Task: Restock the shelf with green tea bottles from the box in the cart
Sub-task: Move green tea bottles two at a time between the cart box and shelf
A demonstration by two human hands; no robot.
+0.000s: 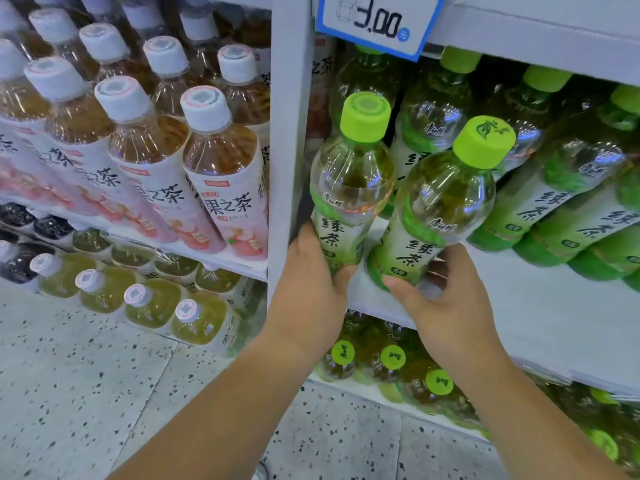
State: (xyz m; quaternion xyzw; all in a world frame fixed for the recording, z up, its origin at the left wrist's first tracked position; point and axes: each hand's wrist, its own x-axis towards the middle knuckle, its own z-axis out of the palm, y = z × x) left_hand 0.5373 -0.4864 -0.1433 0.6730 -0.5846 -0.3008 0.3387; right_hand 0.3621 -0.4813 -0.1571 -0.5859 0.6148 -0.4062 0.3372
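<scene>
At the shelf (540, 306) front, each hand grips one upright green tea bottle by its base: left hand (311, 285) on the left bottle (349, 188), right hand (453, 306) on the right bottle (440, 206).

The blue-edged price tag (377, 24) reads "3.00 元"; the green tea bottles (419, 247) carry "绿茶" on their labels, the pink-labelled bottles (227, 209) "果之茶"

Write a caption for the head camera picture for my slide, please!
Restocking green tea: left hand grips the left bottle, right hand the right bottle, at the shelf edge.
</scene>
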